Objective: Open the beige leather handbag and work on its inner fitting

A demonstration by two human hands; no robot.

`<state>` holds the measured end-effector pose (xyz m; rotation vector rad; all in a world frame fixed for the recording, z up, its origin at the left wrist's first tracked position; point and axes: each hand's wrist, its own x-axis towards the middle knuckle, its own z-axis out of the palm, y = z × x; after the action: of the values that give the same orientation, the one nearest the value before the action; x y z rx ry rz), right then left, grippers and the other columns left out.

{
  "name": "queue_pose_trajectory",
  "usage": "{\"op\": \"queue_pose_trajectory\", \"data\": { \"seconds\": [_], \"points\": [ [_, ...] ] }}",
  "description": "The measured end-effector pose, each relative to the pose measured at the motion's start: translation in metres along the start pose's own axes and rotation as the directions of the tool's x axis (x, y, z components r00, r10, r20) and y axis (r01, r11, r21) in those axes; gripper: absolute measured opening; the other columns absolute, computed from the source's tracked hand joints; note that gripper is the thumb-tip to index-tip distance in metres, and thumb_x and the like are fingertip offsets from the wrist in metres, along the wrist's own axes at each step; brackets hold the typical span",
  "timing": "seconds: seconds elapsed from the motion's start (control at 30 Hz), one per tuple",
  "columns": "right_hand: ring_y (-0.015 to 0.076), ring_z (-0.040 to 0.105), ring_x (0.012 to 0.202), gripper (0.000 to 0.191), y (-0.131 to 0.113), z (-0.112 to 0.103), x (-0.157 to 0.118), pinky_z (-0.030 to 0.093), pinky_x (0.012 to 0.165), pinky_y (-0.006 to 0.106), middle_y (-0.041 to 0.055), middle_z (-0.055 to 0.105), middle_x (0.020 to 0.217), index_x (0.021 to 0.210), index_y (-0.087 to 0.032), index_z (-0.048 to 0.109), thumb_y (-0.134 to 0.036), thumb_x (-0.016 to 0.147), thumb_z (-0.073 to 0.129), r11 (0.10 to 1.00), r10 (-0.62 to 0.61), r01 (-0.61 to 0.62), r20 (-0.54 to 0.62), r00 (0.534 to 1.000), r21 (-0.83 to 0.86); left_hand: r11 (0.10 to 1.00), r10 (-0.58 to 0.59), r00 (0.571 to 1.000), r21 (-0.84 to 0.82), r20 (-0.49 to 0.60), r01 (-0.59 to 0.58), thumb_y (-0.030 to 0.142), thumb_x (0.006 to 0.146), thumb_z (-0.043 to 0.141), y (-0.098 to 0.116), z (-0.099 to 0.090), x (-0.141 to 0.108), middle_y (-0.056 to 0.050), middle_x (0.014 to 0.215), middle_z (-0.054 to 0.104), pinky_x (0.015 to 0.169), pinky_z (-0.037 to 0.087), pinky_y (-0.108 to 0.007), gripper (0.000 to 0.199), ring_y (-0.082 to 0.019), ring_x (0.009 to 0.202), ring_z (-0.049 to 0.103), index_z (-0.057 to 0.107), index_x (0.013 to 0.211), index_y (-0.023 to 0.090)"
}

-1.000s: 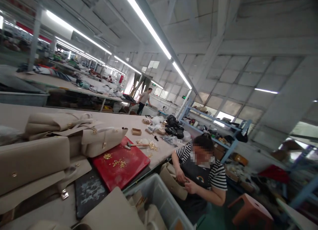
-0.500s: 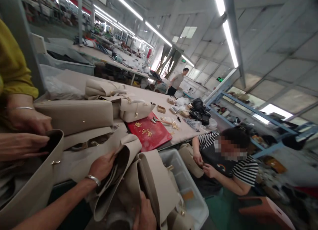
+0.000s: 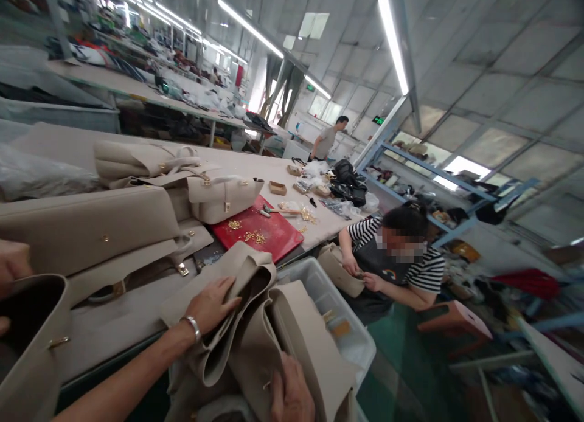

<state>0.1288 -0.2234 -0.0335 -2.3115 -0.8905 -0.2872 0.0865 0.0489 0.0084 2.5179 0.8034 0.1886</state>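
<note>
My left hand (image 3: 212,306), with a silver bangle at the wrist, pinches the upper edge of a beige handbag (image 3: 249,270). The bag's mouth gapes and its soft panels fold inward. Lower down, my right hand (image 3: 292,388) grips a second beige handbag (image 3: 303,337), which has a broad flap and leans against the first. Its fingertips are partly hidden by the panel. Both bags lean near the table edge, beside a grey plastic bin (image 3: 367,352).
At far left, a co-worker's hand (image 3: 13,264) holds another open bag (image 3: 34,349). Finished-looking bags (image 3: 91,221) lie on the table. A red board (image 3: 283,239) carries small gold fittings. A seated co-worker (image 3: 396,264) handles a beige piece, near a pink stool (image 3: 456,325).
The view has swung right, so the co-worker in yellow has mostly left the picture. My left hand has moved up along the bag's edge with the bag still in it.
</note>
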Motion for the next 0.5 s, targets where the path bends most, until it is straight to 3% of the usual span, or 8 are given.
{"op": "queue_pose_trajectory", "data": {
  "seconds": [0.13, 0.23, 0.33, 0.5],
  "points": [
    [0.0182, 0.069, 0.103, 0.031, -0.021, -0.03, 0.005, 0.059, 0.088, 0.029, 0.0033, 0.071, 0.112, 0.117, -0.029, 0.063, -0.019, 0.092, 0.048, 0.995, 0.033, -0.043, 0.114, 0.993, 0.095, 0.994, -0.066, 0.996, -0.086, -0.06, 0.06, 0.05, 0.085, 0.043, -0.028, -0.015, -0.013, -0.013, 0.147, 0.047, 0.116, 0.035, -0.042, 0.065, -0.028, 0.133, 0.046, 0.053, 0.135, 0.01],
    [0.0211, 0.067, 0.109, 0.038, -0.031, -0.047, 0.005, 0.058, 0.094, 0.034, 0.0025, 0.07, 0.118, 0.119, -0.029, 0.061, -0.015, 0.084, 0.057, 0.997, 0.04, -0.05, 0.177, 0.983, 0.053, 0.983, -0.106, 0.985, -0.162, -0.135, 0.083, 0.056, 0.078, 0.039, -0.042, -0.021, -0.031, -0.014, 0.141, 0.052, 0.117, 0.034, -0.044, 0.071, -0.029, 0.132, 0.047, 0.056, 0.129, 0.009],
    [0.0277, 0.064, 0.116, 0.053, -0.034, -0.049, -0.004, 0.058, 0.097, 0.042, 0.0065, 0.066, 0.127, 0.124, -0.028, 0.059, -0.009, 0.074, 0.061, 1.0, 0.01, -0.005, 0.169, 0.986, -0.028, 0.971, -0.113, 0.973, -0.231, -0.203, 0.065, 0.061, 0.077, 0.038, -0.042, -0.024, -0.056, -0.013, 0.139, 0.054, 0.114, 0.04, -0.044, 0.071, -0.028, 0.131, 0.047, 0.058, 0.125, 0.013],
    [0.0361, 0.067, 0.108, 0.067, -0.029, -0.048, -0.013, 0.06, 0.089, 0.049, 0.0119, 0.068, 0.124, 0.117, -0.026, 0.065, -0.002, 0.054, 0.066, 0.993, -0.038, 0.049, 0.106, 0.994, -0.111, 0.943, -0.077, 0.957, -0.331, -0.279, -0.02, 0.063, 0.081, 0.042, -0.027, -0.016, -0.09, -0.005, 0.135, 0.058, 0.112, 0.042, -0.049, 0.054, -0.027, 0.125, 0.055, 0.065, 0.116, 0.029]
  ]
}}
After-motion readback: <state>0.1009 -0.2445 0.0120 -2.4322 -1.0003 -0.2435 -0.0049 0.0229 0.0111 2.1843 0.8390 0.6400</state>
